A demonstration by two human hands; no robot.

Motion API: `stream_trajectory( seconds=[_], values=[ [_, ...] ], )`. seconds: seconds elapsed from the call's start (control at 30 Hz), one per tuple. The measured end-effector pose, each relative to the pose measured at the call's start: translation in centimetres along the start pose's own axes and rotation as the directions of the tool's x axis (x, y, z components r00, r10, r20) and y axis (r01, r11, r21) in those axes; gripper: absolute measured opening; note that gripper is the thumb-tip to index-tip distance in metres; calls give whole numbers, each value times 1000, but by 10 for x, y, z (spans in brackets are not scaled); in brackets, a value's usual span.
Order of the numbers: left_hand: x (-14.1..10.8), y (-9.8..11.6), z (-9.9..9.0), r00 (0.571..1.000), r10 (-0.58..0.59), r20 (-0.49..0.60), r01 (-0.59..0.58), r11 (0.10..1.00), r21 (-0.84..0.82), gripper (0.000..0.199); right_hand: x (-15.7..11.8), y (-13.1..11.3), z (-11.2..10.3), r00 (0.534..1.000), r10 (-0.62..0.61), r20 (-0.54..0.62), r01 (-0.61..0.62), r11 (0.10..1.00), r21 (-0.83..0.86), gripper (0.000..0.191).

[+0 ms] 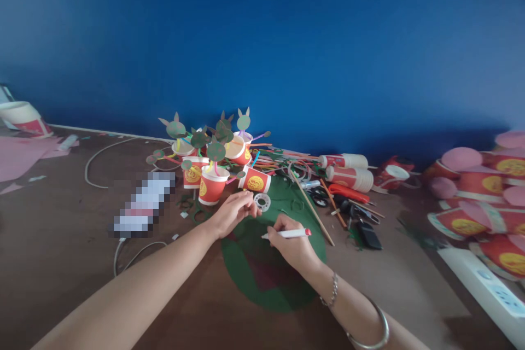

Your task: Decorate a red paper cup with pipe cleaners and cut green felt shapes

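Observation:
My right hand [293,243] grips a white marker [296,233] with a red end; its tip points left, low over the green paper [241,279]. This paper has a rounded front edge and a dark reddish patch. My left hand [235,212] is curled, with its fingertips at the left edge of a small pale ring, like a tape roll [262,202]. Just beyond that hand, red paper cups [214,185] carry green paper heads with ears on coloured stems. One cup [255,179] lies on its side near my left fingers.
A phone [143,205] with a white cable lies left. To the right are a wooden stick [314,209], black scissors [319,196], keys [369,235] and stacked cups [350,179]. A power strip [484,279] and cups with pink discs [461,158] stand far right. A blue wall rises behind.

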State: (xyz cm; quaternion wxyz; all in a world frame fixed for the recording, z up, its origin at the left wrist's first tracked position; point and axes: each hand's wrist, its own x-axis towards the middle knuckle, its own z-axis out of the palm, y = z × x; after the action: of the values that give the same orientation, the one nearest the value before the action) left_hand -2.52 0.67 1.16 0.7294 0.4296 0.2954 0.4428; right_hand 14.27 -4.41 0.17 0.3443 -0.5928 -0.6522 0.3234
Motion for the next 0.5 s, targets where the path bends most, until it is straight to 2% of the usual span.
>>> stream_trajectory(
  seconds=[0.5],
  values=[
    [0,-1,-1,1000,9,15,-9,1000,-11,35,1,2,0,1000,8,18,-8,1000,-22,23]
  ],
)
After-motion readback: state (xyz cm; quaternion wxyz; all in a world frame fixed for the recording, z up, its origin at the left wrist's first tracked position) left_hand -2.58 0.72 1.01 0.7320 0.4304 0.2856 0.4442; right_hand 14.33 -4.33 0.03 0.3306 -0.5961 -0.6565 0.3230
